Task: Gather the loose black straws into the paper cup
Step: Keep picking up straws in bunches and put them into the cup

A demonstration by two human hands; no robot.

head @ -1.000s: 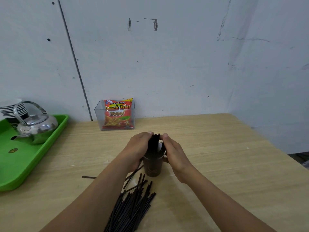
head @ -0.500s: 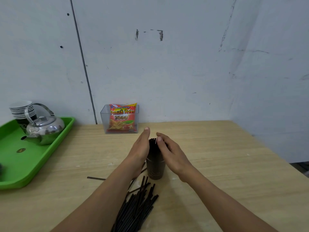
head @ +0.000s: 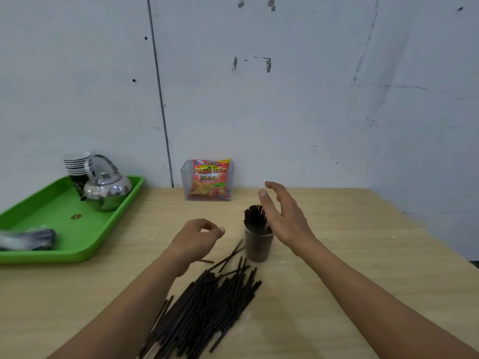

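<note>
A dark brown paper cup [head: 259, 246] stands upright on the wooden table with a bundle of black straws [head: 254, 218] sticking out of its top. A large loose pile of black straws [head: 207, 307] lies in front of it, fanned toward me. My right hand [head: 282, 216] hovers just right of the cup, fingers straight and spread, holding nothing. My left hand [head: 197, 239] floats left of the cup, fingers loosely curled, empty as far as I can see.
A green tray [head: 46, 224] at the left carries a steel kettle [head: 106, 189], stacked paper cups [head: 76, 164] and a blurred grey bundle [head: 28, 238]. A clear box with a snack packet [head: 210, 180] stands by the wall. The table's right edge [head: 425, 244] runs diagonally.
Both hands have let go of the straw bundle in the cup and drawn apart, the left moving down and left, the right opening to the right. The camera tilted up.
</note>
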